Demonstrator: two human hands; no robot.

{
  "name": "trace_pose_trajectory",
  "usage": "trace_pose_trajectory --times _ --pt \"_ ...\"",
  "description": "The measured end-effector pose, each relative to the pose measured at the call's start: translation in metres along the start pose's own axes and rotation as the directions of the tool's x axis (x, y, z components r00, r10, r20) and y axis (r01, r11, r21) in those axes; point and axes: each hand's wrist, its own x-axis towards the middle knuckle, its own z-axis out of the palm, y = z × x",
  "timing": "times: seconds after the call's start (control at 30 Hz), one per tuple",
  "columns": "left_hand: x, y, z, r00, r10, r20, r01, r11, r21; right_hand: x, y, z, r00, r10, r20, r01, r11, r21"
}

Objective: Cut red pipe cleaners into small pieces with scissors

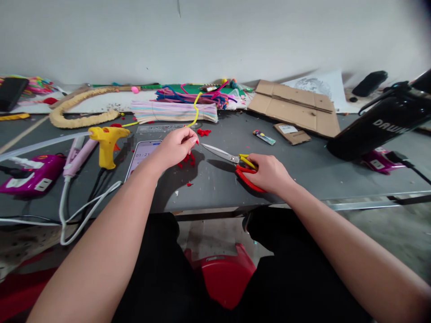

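My left hand [180,146] is closed in a pinch on a small red piece [197,141] above the table. Scissors [224,154] with red and yellow handles are in my right hand [269,172], their blades pointing left with the tips close to the red piece. Several red scraps [188,160] lie below my left hand, and more red bits [204,133] are just behind it. A yellow pipe cleaner [196,112] rises behind my left fingers; whether it touches them I cannot tell. Partly behind my left wrist lies a phone [138,154] with a lit screen.
A yellow glue gun [108,141], a pink tool [80,154] and a purple power strip [37,175] with cables stand at left. Pipe cleaner bundles [171,111] lie at the back. Cardboard [292,105], a lighter-like packet [264,137] and a black bottle [377,123] are at right.
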Motion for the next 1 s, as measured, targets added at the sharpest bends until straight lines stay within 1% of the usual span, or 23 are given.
trace_pose_trajectory --times 0.13,0.4,0.53,0.63,1.0 --pt "0.000 0.004 0.001 1.000 0.001 -0.006 -0.001 0.998 -0.070 -0.001 0.000 0.001 1.000 -0.004 -0.017 0.004 1.000 0.009" --pt "0.005 0.009 0.012 0.992 -0.005 -0.128 -0.028 0.965 -0.260 -0.001 -0.001 0.002 0.999 0.011 -0.042 -0.011 1.000 0.016" --pt "0.005 0.008 0.015 0.989 -0.020 -0.144 -0.031 0.939 -0.343 -0.001 -0.001 0.002 0.999 0.025 -0.040 -0.025 0.999 0.022" --pt "0.005 0.009 0.014 0.990 -0.029 -0.139 -0.023 0.935 -0.353 -0.001 -0.001 0.003 0.999 0.030 -0.036 -0.029 0.999 0.024" --pt "0.004 0.008 0.014 0.989 -0.042 -0.143 -0.004 0.953 -0.304 0.000 0.001 0.003 0.999 0.003 -0.042 -0.002 0.999 0.041"
